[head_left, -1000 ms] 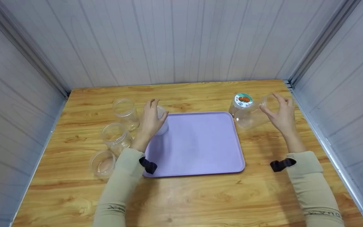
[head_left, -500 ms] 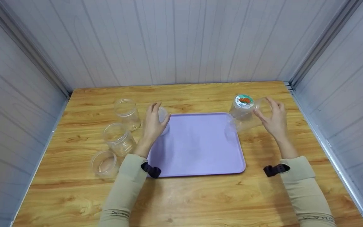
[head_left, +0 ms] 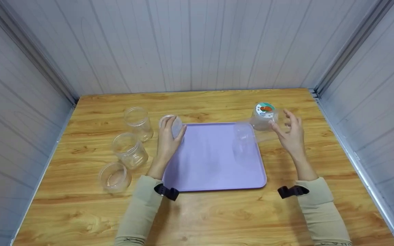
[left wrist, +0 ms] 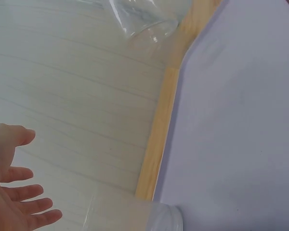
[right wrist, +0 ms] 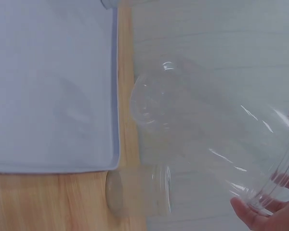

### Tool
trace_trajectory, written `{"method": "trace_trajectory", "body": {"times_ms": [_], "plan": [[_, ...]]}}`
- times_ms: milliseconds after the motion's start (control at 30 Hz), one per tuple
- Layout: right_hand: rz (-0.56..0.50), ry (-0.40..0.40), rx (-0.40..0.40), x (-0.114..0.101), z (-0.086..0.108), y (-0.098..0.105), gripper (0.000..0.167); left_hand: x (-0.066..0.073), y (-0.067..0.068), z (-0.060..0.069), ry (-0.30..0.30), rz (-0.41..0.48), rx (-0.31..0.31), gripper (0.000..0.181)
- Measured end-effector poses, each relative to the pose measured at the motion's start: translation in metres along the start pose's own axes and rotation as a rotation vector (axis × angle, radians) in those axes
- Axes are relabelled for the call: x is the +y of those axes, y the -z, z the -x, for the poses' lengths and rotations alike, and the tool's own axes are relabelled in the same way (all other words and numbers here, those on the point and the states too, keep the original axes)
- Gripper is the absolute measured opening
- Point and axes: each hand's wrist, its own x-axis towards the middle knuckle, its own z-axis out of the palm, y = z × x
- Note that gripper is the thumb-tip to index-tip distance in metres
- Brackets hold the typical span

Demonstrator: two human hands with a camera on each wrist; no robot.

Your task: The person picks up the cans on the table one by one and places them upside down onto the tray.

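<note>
My left hand (head_left: 168,141) is beside a clear plastic jar (head_left: 176,125) at the back left corner of the lilac tray (head_left: 214,160). In the left wrist view the fingers (left wrist: 36,207) are spread, and a gap separates them from that jar (left wrist: 135,214). My right hand (head_left: 291,138) grips a tall clear jar (head_left: 246,131) by its rim end. This jar is tilted nearly onto its side, its far end above the tray's back right corner. In the right wrist view, fingers and thumb curl round the rim of the clear jar (right wrist: 207,130).
Three clear jars, the back one (head_left: 139,123), the middle one (head_left: 130,150) and a short front one (head_left: 115,177), stand left of the tray. Behind the tray's right corner stands a jar with a round picture label (head_left: 264,109). Panel walls enclose the wooden table (head_left: 217,215).
My right hand has moved left and nearer, bringing the tilted jar from the table's right side to above the tray's corner. The left hand has shifted slightly right and nearer.
</note>
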Motion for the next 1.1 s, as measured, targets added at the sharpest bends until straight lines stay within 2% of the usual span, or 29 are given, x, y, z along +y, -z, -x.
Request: {"method": "trace_trajectory", "body": {"times_ms": [233, 433, 733, 1000, 1100], "plan": [[-0.050, 0.030, 0.013, -0.007, 0.015, -0.011, 0.060, 0.007, -0.002, 0.008, 0.057, 0.108, -0.015, 0.046], [-0.083, 0.004, -0.009, -0.010, 0.027, -0.019, 0.058, 0.013, -0.007, 0.017, 0.084, 0.213, -0.050, 0.046], [-0.172, 0.021, -0.034, -0.015, 0.040, -0.027, 0.055, 0.022, -0.018, 0.034, 0.072, 0.298, -0.065, 0.045], [-0.271, -0.021, -0.075, -0.017, 0.049, -0.033, 0.051, 0.026, -0.024, 0.046, 0.039, 0.391, -0.062, 0.044], [-0.310, -0.026, -0.081, -0.015, 0.051, -0.034, 0.049, 0.035, -0.023, 0.051, 0.036, 0.440, -0.086, 0.043]]}}
